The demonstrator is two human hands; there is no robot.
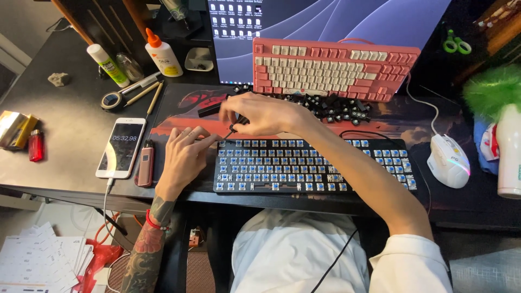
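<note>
Dark and crowded, your desk [70,130] carries the stripped black keyboard [315,165] at its front edge, where your left hand [184,154] lies flat, fingers together, by its left end, and your right hand [260,114] pinches a small black keycap puller [234,128] above the top-left corner. That tool looks light, stiff and thin, so grip its handle, and treat the bare blue switches as fragile. Loose black keycaps [336,106], a pink keyboard [331,68], a phone [121,146] and a white mouse [448,160] crowd close around.

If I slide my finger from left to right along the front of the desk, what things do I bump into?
Red lighter → white phone → small pink device → left hand → black keyboard with its caps off → white mouse.
</note>
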